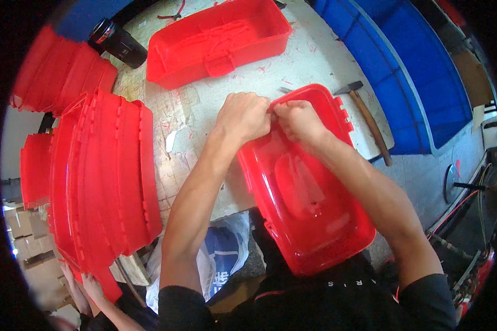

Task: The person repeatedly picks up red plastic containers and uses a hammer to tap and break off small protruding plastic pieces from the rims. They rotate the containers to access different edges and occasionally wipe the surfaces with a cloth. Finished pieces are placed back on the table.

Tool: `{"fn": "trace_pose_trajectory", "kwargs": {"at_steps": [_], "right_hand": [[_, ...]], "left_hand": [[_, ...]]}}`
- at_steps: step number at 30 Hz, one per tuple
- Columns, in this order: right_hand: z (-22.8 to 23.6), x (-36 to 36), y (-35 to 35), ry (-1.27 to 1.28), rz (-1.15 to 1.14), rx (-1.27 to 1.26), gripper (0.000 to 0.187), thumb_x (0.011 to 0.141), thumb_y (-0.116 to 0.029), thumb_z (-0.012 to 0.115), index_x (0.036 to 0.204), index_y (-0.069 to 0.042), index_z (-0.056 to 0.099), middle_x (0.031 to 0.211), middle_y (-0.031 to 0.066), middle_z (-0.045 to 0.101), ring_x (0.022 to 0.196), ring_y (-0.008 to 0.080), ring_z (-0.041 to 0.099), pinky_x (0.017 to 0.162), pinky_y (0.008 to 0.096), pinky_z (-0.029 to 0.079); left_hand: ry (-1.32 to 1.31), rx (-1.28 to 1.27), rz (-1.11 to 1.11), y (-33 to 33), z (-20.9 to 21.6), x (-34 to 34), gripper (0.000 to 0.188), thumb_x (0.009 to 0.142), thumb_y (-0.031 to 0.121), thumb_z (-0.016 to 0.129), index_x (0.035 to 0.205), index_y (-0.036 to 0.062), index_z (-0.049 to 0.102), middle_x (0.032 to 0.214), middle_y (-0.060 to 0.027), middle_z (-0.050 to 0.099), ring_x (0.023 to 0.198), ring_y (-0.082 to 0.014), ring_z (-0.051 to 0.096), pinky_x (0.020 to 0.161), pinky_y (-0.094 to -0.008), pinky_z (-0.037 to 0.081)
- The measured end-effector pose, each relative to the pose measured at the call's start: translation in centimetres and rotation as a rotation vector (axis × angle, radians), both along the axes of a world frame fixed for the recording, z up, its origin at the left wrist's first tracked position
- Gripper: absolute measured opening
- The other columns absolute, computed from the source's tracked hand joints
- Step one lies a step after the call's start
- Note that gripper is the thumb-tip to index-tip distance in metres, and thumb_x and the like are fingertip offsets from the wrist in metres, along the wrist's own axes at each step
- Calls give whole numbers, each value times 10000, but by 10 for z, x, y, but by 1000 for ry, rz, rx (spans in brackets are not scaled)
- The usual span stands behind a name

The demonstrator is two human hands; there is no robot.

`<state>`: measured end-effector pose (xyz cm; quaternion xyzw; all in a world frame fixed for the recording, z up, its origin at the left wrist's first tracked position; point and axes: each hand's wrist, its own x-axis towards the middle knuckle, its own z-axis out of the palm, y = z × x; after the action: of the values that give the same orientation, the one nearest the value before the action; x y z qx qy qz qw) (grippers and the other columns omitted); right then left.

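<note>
A glossy red plastic toolbox lid (pixel 337 231), hollow side up, leans from the table's edge toward my body. My left hand (pixel 244 117) is closed in a fist at its far left corner. Close beside it my right hand (pixel 302 120) is closed too, knuckles up, over the far rim. The fingertips of both nearly meet at that rim. What they grip is hidden under the fingers. A small grey metal tip (pixel 285 89) shows on the table just beyond the rim; the rest of it is out of sight.
A red toolbox base (pixel 221 52) with red scraps inside stands on the worn table (pixel 185 165). A hammer (pixel 370 118) lies at right beside blue crates (pixel 392 83). Stacked red shells (pixel 105 176) and a black bottle (pixel 119 44) are left. Another person's hands (pixel 91 289) touch red plastic, lower left.
</note>
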<state>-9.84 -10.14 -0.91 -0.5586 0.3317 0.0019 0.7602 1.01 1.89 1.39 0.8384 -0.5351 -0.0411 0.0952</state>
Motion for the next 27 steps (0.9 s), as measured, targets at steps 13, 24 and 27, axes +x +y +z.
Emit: {"fn": "trace_pose_trajectory", "kwargs": {"at_steps": [13, 24, 27], "right_hand": [[-17, -11, 31, -216, -244, 331, 193, 1003, -190, 571, 829, -105, 576, 625, -83, 398, 499, 42, 311, 446, 232, 232], [-14, -10, 10, -159, 173, -1159, 194, 908, -185, 636, 920, 8, 647, 774, 255, 690, 718, 377, 709, 676, 489, 551], [-8, -12, 8, -35, 246, -1314, 227, 894, -206, 639, 974, 4, 671, 790, 238, 698, 763, 434, 683, 682, 517, 545]], "left_hand": [[68, -21, -100, 1, -7, 11, 133, 745, 131, 642, 810, 18, 671, 740, -239, 673, 742, -431, 668, 688, -527, 532], [314, -18, -44, 4, -7, 13, 270, 750, 67, 611, 1017, 35, 636, 916, -256, 681, 929, -439, 650, 804, -522, 509], [300, -37, -92, 2, -5, 12, 241, 760, 77, 620, 995, 33, 648, 893, -255, 685, 901, -441, 658, 796, -523, 519]]}}
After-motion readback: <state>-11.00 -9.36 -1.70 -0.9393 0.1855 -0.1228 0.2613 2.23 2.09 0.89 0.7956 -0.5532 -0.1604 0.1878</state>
